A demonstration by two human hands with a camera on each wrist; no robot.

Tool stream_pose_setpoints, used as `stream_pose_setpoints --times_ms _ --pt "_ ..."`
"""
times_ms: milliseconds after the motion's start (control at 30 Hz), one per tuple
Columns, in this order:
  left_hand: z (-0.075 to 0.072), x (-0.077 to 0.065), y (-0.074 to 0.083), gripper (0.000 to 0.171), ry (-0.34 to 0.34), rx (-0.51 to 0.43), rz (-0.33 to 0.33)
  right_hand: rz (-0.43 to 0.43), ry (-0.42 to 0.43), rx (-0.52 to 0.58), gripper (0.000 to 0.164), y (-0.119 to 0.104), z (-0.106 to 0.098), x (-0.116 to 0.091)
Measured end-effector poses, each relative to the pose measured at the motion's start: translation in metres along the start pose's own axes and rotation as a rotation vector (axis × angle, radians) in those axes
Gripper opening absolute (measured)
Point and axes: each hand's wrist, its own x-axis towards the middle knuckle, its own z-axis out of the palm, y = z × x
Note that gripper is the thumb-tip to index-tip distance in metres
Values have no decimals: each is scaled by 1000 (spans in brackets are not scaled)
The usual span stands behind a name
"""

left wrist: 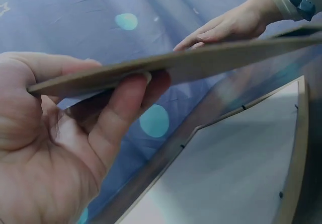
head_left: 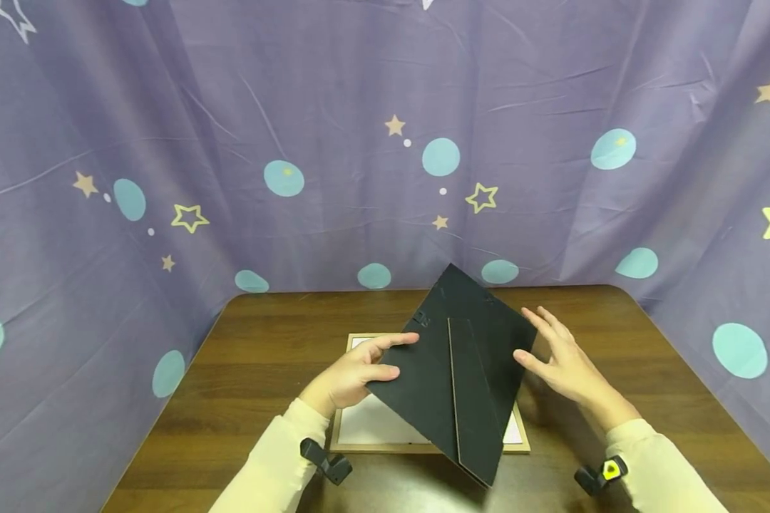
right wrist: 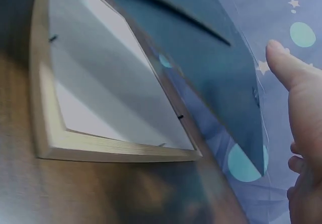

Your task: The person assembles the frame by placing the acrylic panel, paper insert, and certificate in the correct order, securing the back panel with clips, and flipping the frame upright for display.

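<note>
My left hand (head_left: pixel 353 374) pinches the left corner of a black picture-frame backing board (head_left: pixel 417 385), thumb on one face and fingers on the other in the left wrist view. The board is tilted, held above the table, with its stand leg (head_left: pixel 471 399) facing up. Beside its right edge is my right hand (head_left: pixel 567 363), fingers extended; in the right wrist view a gap separates the thumb (right wrist: pixel 282 63) from the board. Below lies a light wooden picture frame (right wrist: pixel 115 155), back up, with a white sheet (right wrist: pixel 100 73) inside and small dark tabs along its inner edges.
The brown wooden table (head_left: pixel 250 399) carries the frame near its front middle. A purple curtain (head_left: pixel 334 235) with stars and teal spots hangs behind and at both sides. A dark camera strap (head_left: pixel 326 462) is on each wrist.
</note>
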Motion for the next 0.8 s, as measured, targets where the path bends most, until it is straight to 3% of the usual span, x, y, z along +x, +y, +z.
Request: stream_pose_setpoints --times_ms 233,467,800 --pt "-3 -8 12 57 -67 -72 -10 -62 -40 -3 78 1 -12 17" --pt "-8 -9 17 57 -100 -108 24 -39 -103 79 77 4 -12 17" --pt "-13 -16 17 52 -8 -110 47 -28 -69 94 76 7 -2 9"
